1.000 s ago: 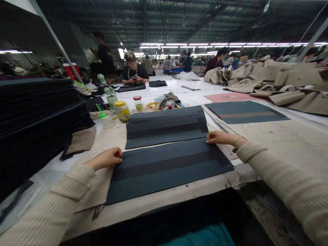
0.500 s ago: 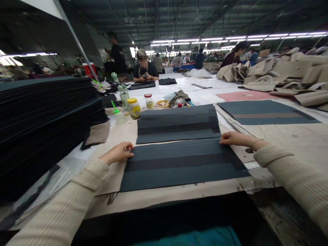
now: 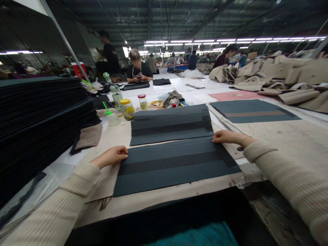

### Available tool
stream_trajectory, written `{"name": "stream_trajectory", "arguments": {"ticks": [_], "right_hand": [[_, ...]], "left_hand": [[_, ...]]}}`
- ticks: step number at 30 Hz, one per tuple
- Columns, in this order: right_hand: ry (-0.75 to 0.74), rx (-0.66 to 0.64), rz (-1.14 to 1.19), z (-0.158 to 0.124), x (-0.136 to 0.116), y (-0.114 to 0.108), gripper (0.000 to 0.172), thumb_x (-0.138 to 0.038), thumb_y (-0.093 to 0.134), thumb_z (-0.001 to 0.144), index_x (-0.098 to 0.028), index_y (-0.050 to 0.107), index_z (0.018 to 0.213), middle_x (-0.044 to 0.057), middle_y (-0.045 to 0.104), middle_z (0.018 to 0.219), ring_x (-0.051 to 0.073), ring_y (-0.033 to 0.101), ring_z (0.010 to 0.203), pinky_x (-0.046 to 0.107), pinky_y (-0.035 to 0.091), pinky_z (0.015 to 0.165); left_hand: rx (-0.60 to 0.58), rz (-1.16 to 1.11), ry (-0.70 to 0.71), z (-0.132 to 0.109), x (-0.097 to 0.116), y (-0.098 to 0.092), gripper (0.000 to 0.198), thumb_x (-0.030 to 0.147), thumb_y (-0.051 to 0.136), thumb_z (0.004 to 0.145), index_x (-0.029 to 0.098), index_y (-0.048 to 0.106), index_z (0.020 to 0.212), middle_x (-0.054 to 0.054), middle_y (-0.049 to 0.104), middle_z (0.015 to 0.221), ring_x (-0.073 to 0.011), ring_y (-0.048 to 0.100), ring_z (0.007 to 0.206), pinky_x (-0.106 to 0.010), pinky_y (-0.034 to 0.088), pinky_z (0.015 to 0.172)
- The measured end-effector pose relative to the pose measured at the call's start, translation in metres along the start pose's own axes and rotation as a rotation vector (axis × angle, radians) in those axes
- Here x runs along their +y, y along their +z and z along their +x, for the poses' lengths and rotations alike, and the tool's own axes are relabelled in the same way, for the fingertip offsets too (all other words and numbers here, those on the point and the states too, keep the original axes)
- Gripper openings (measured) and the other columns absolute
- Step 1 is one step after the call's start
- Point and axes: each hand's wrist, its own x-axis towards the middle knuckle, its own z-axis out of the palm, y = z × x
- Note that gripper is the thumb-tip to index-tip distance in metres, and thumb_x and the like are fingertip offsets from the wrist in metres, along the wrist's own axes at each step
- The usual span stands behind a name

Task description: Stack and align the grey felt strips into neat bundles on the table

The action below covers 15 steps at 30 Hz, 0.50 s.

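Observation:
A dark blue-green fabric panel (image 3: pixel 164 177) with a darker band across it lies flat on the table in front of me. My left hand (image 3: pixel 112 156) pinches its far left corner between thumb and fingers. At the far right corner, my right hand (image 3: pixel 223 136) has its fingers closed on the same panel's edge. Just beyond lies a second dark panel (image 3: pixel 171 119), also banded, its near edge close to the first one's far edge. Both fingertips partly hide the corners they hold.
A tall stack of dark panels (image 3: pixel 38 136) stands at left. Beyond the panels are a yellow-lidded jar (image 3: pixel 127 110), a red-lidded jar (image 3: pixel 142 102) and a green-tipped bottle (image 3: pixel 112 118). Another panel (image 3: pixel 256 111) and beige bags (image 3: pixel 282 73) lie right. A co-worker (image 3: pixel 138 70) sits opposite.
The whole view has shifted slightly, so things appear farther left. Both hands keep hold of the near panel's far corners, and the panel lies much as before.

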Motion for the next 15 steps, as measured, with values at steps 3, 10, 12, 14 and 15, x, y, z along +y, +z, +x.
{"name": "stream_trajectory", "arguments": {"ticks": [3,10,12,14,15], "right_hand": [[0.020,0.023,0.008,0.000,-0.001,0.001,0.032,-0.049,0.058,0.060,-0.017,0.054,0.063,0.001,0.054,0.060,0.015,0.048,0.060,0.027,0.037,0.057],[0.039,0.022,0.004,-0.004,-0.006,-0.001,0.027,-0.044,0.057,0.063,-0.017,0.053,0.062,0.001,0.055,0.061,0.015,0.049,0.061,0.026,0.038,0.057],[0.048,0.027,0.005,-0.005,-0.007,-0.001,0.025,-0.042,0.057,0.065,-0.017,0.054,0.063,0.002,0.056,0.063,0.014,0.050,0.062,0.026,0.038,0.058],[0.049,0.026,0.004,-0.005,-0.006,-0.001,0.024,-0.041,0.056,0.066,-0.016,0.055,0.064,0.002,0.057,0.065,0.014,0.050,0.062,0.026,0.038,0.058],[0.049,0.025,0.000,-0.004,-0.006,0.000,0.024,-0.040,0.056,0.067,-0.016,0.055,0.065,0.002,0.057,0.065,0.014,0.050,0.062,0.026,0.038,0.058]], "left_hand": [[-0.020,0.046,0.045,0.002,-0.001,0.000,0.029,0.046,0.050,0.060,0.018,0.056,0.067,-0.001,0.058,0.067,-0.0166,0.053,0.064,-0.025,0.042,0.060],[-0.035,-0.039,-0.004,0.007,-0.013,0.002,0.032,0.050,0.055,0.056,0.020,0.055,0.066,0.001,0.056,0.059,-0.0165,0.053,0.057,-0.025,0.042,0.051],[-0.044,-0.064,0.000,0.008,-0.016,0.003,0.033,0.050,0.056,0.055,0.019,0.054,0.066,0.000,0.055,0.060,-0.0166,0.053,0.057,-0.025,0.042,0.051],[-0.049,-0.074,0.004,0.008,-0.016,0.004,0.034,0.050,0.056,0.054,0.019,0.053,0.065,0.000,0.055,0.062,-0.0166,0.053,0.057,-0.026,0.043,0.051],[-0.046,-0.077,0.001,0.008,-0.016,0.004,0.034,0.051,0.056,0.053,0.019,0.053,0.065,0.000,0.055,0.063,-0.0168,0.053,0.058,-0.026,0.043,0.051]]}}
